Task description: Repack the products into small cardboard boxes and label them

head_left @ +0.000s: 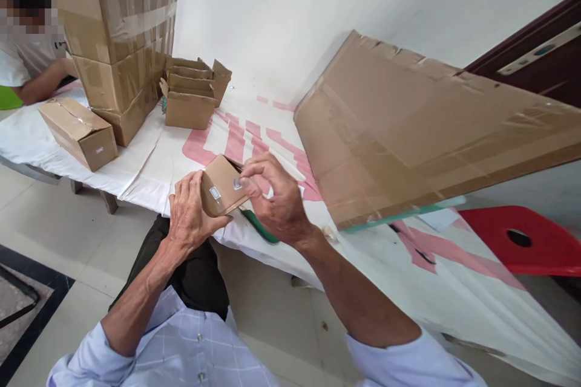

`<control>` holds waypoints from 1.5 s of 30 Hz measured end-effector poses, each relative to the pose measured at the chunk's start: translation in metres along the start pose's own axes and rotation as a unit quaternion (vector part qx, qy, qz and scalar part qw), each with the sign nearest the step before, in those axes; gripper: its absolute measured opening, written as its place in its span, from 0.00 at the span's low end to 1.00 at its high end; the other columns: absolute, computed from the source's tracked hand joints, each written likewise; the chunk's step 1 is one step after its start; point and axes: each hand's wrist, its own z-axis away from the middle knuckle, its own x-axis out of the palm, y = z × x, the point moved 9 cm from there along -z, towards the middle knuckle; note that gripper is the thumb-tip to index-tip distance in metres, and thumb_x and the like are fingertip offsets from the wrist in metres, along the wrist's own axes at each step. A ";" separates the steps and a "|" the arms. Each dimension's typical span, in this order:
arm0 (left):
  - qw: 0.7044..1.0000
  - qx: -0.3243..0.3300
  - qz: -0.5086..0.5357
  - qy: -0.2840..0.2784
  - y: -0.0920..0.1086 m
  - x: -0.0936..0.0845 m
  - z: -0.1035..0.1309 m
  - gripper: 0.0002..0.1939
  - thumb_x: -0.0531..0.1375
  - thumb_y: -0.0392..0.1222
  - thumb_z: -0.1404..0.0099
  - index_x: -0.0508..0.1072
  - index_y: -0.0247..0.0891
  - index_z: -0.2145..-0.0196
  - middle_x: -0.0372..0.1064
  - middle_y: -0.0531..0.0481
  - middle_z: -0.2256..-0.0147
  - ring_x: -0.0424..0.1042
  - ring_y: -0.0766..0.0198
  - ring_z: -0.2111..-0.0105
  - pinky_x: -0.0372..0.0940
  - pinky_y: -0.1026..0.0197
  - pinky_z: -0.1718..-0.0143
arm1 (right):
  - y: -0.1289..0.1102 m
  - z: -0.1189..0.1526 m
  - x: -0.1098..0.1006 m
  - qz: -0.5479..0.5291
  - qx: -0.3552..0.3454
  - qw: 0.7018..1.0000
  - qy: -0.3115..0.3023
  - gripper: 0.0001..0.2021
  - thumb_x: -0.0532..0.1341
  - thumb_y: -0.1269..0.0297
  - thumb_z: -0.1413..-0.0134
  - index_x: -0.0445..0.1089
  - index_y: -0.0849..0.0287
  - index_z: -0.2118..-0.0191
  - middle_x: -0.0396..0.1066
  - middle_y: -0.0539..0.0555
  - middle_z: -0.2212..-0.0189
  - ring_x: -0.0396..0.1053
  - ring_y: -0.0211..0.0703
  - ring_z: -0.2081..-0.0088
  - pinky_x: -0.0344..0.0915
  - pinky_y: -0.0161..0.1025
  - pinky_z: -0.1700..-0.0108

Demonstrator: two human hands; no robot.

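A small brown cardboard box (221, 176) is tilted over the table's front edge. My left hand (190, 208) grips it from the left, thumb along its lower edge and fingers behind the upper left side. Stuck on the face turned toward me is a small white label with a dark border (215, 193). At the right part of that face, my right hand (276, 196) pinches a second small greyish label (237, 182) between thumb and index finger. Whether this label touches the cardboard I cannot tell. Partly hidden under the right hand lies a green object (258, 227).
Taped cartons (131, 36) are stacked at the left, with a closed long box (79, 133) before them. An open carton (190, 109) holds cardboard pieces. A large cardboard sheet (422, 115) leans on the right. Beyond are a red stool (544, 242) and another person (40, 66) at far left.
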 end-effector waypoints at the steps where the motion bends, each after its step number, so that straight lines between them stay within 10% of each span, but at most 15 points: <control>1: 1.000 0.007 0.007 0.005 -0.004 -0.002 -0.001 0.56 0.80 0.48 0.55 0.61 0.42 0.33 0.68 0.32 0.36 0.68 0.33 0.37 0.69 0.36 0.42 | 0.005 -0.001 -0.013 -0.026 0.027 0.999 0.031 0.08 0.58 0.60 0.27 0.69 0.54 0.60 0.72 0.56 0.61 0.72 0.49 0.57 0.71 0.49 0.51; 5: 0.997 0.051 0.042 0.026 -0.021 -0.014 -0.006 0.54 0.80 0.49 0.53 0.62 0.40 0.33 0.69 0.33 0.38 0.70 0.36 0.38 0.68 0.36 0.38 | 0.061 0.011 -0.074 -0.062 0.122 0.978 0.156 0.15 0.64 0.48 0.31 0.70 0.54 0.62 0.70 0.52 0.65 0.71 0.44 0.62 0.71 0.44 0.55; 10: 0.997 0.047 0.058 0.015 -0.050 -0.022 -0.013 0.54 0.78 0.59 0.50 0.64 0.37 0.32 0.69 0.34 0.39 0.72 0.38 0.40 0.74 0.40 0.44 | 0.195 0.093 -0.123 -0.026 0.323 0.924 0.202 0.14 0.67 0.50 0.40 0.72 0.56 0.64 0.71 0.48 0.71 0.69 0.40 0.68 0.68 0.38 0.62; 16: 0.996 0.009 0.086 0.013 -0.065 -0.030 -0.013 0.56 0.78 0.63 0.52 0.66 0.40 0.32 0.67 0.34 0.37 0.75 0.39 0.42 0.80 0.44 0.51 | 0.289 0.204 -0.111 0.033 0.489 0.857 0.156 0.16 0.67 0.55 0.40 0.70 0.60 0.74 0.67 0.47 0.79 0.65 0.39 0.74 0.67 0.38 0.68; 19: 0.996 -0.004 0.084 0.015 -0.067 -0.032 -0.014 0.58 0.78 0.66 0.54 0.67 0.41 0.31 0.68 0.35 0.37 0.77 0.38 0.44 0.80 0.39 0.50 | 0.313 0.237 -0.090 0.040 0.530 0.839 0.115 0.14 0.68 0.55 0.32 0.77 0.64 0.59 0.77 0.53 0.63 0.75 0.43 0.63 0.76 0.42 0.59; 24: 0.997 -0.018 0.080 0.008 -0.066 -0.032 -0.016 0.58 0.78 0.61 0.53 0.66 0.43 0.29 0.67 0.35 0.35 0.74 0.30 0.40 0.79 0.30 0.48 | 0.345 0.257 -0.067 0.053 0.560 0.824 0.067 0.21 0.67 0.54 0.29 0.73 0.59 0.39 0.74 0.59 0.41 0.76 0.53 0.45 0.78 0.53 0.46; 45: 0.996 -0.012 0.087 0.013 -0.062 -0.034 -0.016 0.60 0.78 0.64 0.55 0.67 0.42 0.29 0.68 0.33 0.37 0.74 0.29 0.40 0.79 0.30 0.48 | 0.336 0.242 -0.060 0.226 0.565 0.793 0.033 0.10 0.59 0.65 0.41 0.78 0.57 0.64 0.83 0.57 0.59 0.74 0.49 0.57 0.65 0.39 0.55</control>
